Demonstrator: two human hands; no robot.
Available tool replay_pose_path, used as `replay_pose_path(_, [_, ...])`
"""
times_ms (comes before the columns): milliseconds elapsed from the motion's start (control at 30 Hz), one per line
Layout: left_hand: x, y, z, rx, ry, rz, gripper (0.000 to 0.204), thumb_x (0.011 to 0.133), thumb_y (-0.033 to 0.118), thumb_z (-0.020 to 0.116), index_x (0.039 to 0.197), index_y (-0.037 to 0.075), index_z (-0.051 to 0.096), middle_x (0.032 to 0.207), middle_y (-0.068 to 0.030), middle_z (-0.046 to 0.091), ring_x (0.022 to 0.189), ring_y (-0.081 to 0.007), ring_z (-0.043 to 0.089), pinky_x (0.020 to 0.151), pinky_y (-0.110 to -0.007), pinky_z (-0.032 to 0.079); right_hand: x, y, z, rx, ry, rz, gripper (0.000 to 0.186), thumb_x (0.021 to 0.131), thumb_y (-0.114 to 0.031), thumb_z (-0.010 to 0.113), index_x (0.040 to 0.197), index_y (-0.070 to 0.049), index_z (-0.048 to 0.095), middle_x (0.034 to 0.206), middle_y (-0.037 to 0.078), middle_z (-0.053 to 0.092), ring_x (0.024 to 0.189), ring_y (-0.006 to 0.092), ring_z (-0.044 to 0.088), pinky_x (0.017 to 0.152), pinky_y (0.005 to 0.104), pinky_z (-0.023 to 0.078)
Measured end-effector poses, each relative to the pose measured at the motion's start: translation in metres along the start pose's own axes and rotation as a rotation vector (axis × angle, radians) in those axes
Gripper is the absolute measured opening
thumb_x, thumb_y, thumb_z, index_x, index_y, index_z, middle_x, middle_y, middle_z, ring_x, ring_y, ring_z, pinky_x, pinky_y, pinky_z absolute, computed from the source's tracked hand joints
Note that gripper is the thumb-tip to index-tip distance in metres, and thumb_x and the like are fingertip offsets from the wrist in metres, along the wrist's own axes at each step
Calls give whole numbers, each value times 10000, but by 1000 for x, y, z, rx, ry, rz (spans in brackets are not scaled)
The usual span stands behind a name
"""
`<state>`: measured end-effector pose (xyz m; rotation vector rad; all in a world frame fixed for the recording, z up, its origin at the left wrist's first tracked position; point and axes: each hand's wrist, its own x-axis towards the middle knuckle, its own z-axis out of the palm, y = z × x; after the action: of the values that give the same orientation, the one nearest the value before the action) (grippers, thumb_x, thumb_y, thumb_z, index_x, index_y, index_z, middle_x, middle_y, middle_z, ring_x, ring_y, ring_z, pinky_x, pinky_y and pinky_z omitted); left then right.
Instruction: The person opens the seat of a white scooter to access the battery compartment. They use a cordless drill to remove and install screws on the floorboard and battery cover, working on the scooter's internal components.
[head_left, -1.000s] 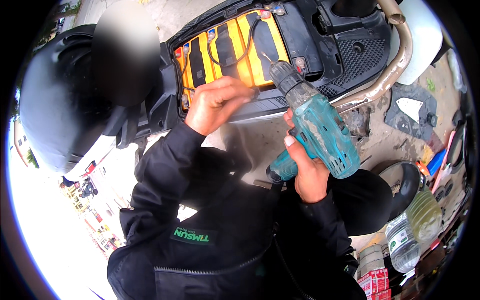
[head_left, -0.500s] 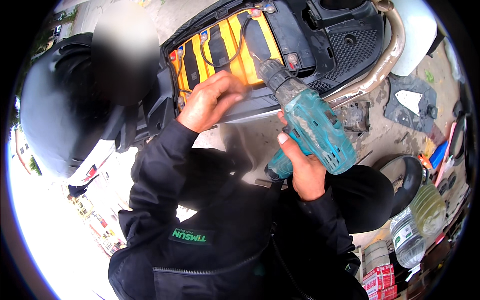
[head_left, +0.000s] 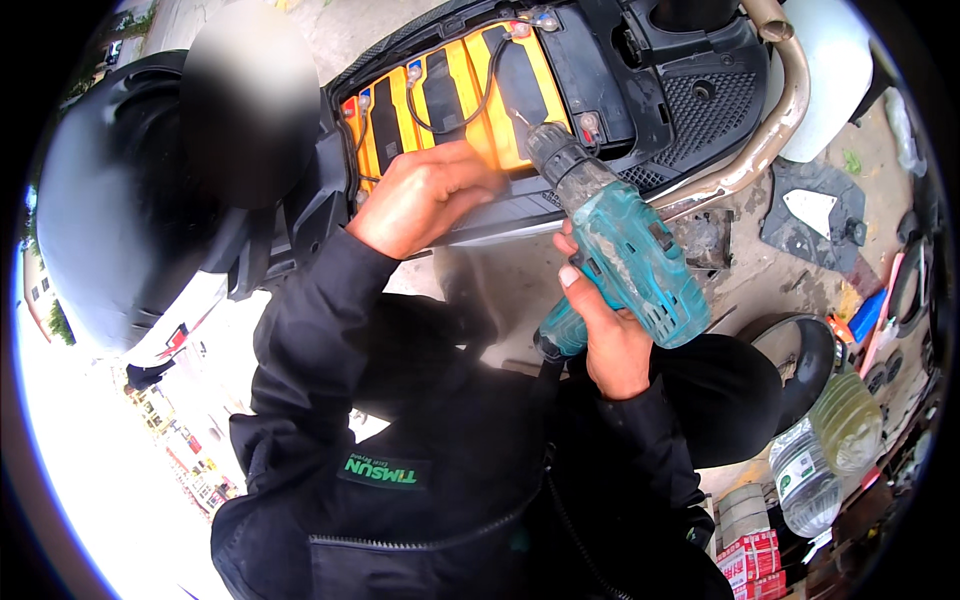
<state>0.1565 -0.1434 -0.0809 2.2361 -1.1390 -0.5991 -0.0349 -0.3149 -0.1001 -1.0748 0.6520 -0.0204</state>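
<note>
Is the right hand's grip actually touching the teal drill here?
Touching. The head view shows the right hand's grip closed around the teal drill, its thumb pressed against the handle.

Room lies between the hands (head_left: pixel 425 195), but a cable (head_left: pixel 488 92) crosses the batteries (head_left: pixel 440 85).

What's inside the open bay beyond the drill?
Three yellow-and-black batteries, a black block and dark cables. The left hand covers some near battery edges, the drill one corner. The bay's floor is hidden.
</note>
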Motion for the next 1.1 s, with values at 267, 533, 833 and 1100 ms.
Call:
replay_pose_path(267, [0,-17,-4,11,3,121,156,849,36,743,1005,37,746,934,-109,706,903,-309,694,797,-382,559,-18,-27,-8,-135,24,79,333,924,-42,718,1240,33,645,1030,117,719,833,189,694,762,327,555])
replay_pose_path(533, [-7,-37,11,-88,148,206,171,819,70,784,985,46,752,913,-106,699,867,-306,686,777,-385,555,-18,-83,-20,-668,-213,-24,340,892,-45,743,1223,-4,677,1095,58,726,955,137,670,846,318,540])
replay_pose_path(833, [-9,-38,15,-60,173,231,154,816,66,774,967,47,753,899,-103,693,878,-309,685,777,-402,544,-11,-119,17,-837,-282,8,249,896,-32,739,1136,-10,676,863,23,676,688,106,612,654,279,505])
replay_pose_path(1100, [-11,-39,15,-52,178,226,155,813,72,773,963,43,743,895,-104,685,892,-322,681,788,-412,544,0,-133,27,-1003,-398,-148,426,811,-55,753,1224,-14,661,924,48,718,737,166,673,724,334,560])
